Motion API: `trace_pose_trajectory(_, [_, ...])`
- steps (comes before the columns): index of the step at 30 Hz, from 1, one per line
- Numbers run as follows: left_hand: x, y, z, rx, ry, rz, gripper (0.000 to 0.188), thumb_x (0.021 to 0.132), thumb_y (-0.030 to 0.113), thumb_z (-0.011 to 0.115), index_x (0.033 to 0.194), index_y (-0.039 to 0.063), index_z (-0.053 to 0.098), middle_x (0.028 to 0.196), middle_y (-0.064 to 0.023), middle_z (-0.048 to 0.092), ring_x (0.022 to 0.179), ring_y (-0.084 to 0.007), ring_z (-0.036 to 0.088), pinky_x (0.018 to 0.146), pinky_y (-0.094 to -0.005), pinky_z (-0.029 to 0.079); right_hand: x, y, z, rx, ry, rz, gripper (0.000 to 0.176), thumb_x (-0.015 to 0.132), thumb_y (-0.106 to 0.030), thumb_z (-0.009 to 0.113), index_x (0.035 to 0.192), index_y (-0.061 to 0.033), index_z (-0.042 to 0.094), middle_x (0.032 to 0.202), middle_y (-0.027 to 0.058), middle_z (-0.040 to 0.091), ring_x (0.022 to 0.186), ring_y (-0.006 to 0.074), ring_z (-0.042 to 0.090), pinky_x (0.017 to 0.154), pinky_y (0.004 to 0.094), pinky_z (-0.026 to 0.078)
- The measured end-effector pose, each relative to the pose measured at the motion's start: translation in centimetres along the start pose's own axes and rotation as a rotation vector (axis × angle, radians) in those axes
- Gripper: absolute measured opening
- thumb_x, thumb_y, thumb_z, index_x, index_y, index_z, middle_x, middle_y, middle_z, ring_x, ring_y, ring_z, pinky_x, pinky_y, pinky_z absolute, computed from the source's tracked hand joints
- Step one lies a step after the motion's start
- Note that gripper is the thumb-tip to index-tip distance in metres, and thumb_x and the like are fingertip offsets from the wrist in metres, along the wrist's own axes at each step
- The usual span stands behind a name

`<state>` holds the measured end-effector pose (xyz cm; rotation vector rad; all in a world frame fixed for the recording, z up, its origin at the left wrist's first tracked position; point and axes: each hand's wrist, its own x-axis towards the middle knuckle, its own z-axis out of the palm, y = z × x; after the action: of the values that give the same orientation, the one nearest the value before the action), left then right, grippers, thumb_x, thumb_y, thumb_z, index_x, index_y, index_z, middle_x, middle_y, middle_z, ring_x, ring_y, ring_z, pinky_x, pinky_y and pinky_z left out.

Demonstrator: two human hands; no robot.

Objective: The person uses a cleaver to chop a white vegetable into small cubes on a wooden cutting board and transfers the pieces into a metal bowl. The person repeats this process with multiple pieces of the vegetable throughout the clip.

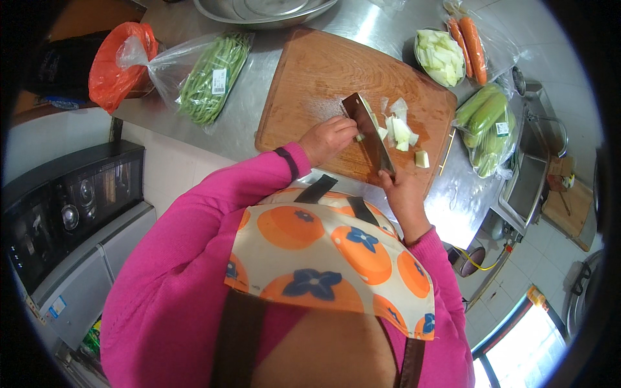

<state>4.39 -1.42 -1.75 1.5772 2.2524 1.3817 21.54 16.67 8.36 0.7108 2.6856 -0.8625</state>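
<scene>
My right hand (405,198) grips the handle of a cleaver (367,123), its broad blade slanting up and left over a wooden cutting board (310,68). Against the blade's left side, my left hand (330,139) has its fingers curled over a small piece of pale green vegetable (359,137), mostly hidden under the fingertips. Right of the blade lie several loose pale slices (401,132), some partly behind it. A thicker chunk (422,159) rests apart, near the board's right edge. More cut slices (440,57) fill a bowl beyond the board's far right corner.
Bagged green beans (213,80) lie left of the board, beside a red plastic bag (119,68). A metal basin (267,19) stands behind. To the right are bagged carrots (470,46), bagged green squash (487,121) and a sink (524,186).
</scene>
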Motion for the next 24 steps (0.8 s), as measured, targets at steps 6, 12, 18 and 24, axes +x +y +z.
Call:
trace_pose_trajectory(6, [0.2, -0.1, 0.2, -0.021, 0.006, -0.012, 0.019, 0.089, 0.004, 0.069, 0.108, 0.0, 0.071, 0.114, -0.0144, 0.068, 0.105, -0.0339, 0.066, 0.091, -0.0408, 0.056, 1.5, -0.2, 2.9, -0.099, 0.055, -0.012, 0.025, 0.099, -0.029, 0.068, 0.105, -0.0049, 0.073, 0.083, 0.0239, 0.072, 0.076, 0.0434, 0.07, 0.067, 0.051, 0.054])
trace_pose_trajectory(12, [0.1, -0.2, 0.6, -0.021, -0.021, -0.065, 0.02, 0.091, 0.003, 0.069, 0.11, -0.001, 0.071, 0.117, -0.0163, 0.067, 0.108, -0.0347, 0.066, 0.094, -0.0408, 0.055, 0.8, -0.3, 1.2, 0.027, 0.162, -0.026, 0.025, 0.099, -0.029, 0.068, 0.113, -0.0081, 0.073, 0.09, 0.0233, 0.072, 0.077, 0.042, 0.071, 0.067, 0.0519, 0.054])
trace_pose_trajectory(18, [2.5, 0.5, -1.0, -0.15, 0.217, -0.273, 0.024, 0.094, 0.004, 0.066, 0.117, 0.002, 0.07, 0.12, -0.0149, 0.065, 0.11, -0.0346, 0.063, 0.097, -0.0404, 0.053, -2.2, -0.5, -2.7, 0.011, 0.258, 0.029, 0.037, 0.096, -0.023, 0.072, 0.131, -0.0105, 0.067, 0.101, 0.0204, 0.071, 0.086, 0.039, 0.07, 0.074, 0.0477, 0.056])
trace_pose_trajectory(24, [7.5, 4.2, -1.5, -0.026, -0.055, 0.009, 0.04, 0.091, 0.02, 0.075, 0.128, 0.005, 0.067, 0.134, -0.0161, 0.058, 0.127, -0.038, 0.054, 0.111, -0.0484, 0.045, -3.2, 0.4, -2.7, -0.051, 0.31, -0.095, 0.044, 0.089, -0.01, 0.075, 0.132, -0.0113, 0.066, 0.106, 0.019, 0.07, 0.091, 0.0399, 0.069, 0.078, 0.0468, 0.056])
